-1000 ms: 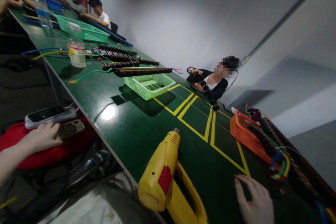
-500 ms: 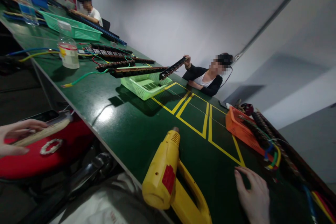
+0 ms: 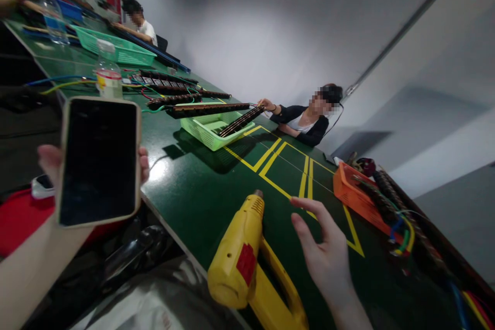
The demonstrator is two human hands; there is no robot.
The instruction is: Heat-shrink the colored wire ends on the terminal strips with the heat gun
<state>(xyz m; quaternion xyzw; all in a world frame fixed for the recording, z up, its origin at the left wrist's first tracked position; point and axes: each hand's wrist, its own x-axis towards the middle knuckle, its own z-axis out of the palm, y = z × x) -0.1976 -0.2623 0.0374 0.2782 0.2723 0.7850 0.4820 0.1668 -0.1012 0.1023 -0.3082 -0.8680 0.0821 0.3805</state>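
Observation:
A phone (image 3: 99, 162) with a dark screen and a light case stands upright in my left hand (image 3: 51, 162), whose fingers wrap round its edges from behind. My right hand (image 3: 328, 245) is raised over the green table (image 3: 185, 201), thumb and fingers apart, holding nothing. Between the two hands lies a yellow heat gun (image 3: 235, 252) with a red patch, its nozzle pointing away from me. Yellow tape outlines (image 3: 280, 178) mark the table beyond my right hand.
A person (image 3: 305, 116) across the table holds a dark strip (image 3: 242, 121) over a light green basket (image 3: 214, 142). Bottles (image 3: 109, 80), a teal basket (image 3: 116, 47) and wired strips lie left. An orange basket (image 3: 356, 193) with cables is right. A red stool (image 3: 23, 221) is lower left.
My left hand has come up from the stool, and the phone now faces me upright. My right hand has moved left and up. The person's strip has tilted down into the light green basket.

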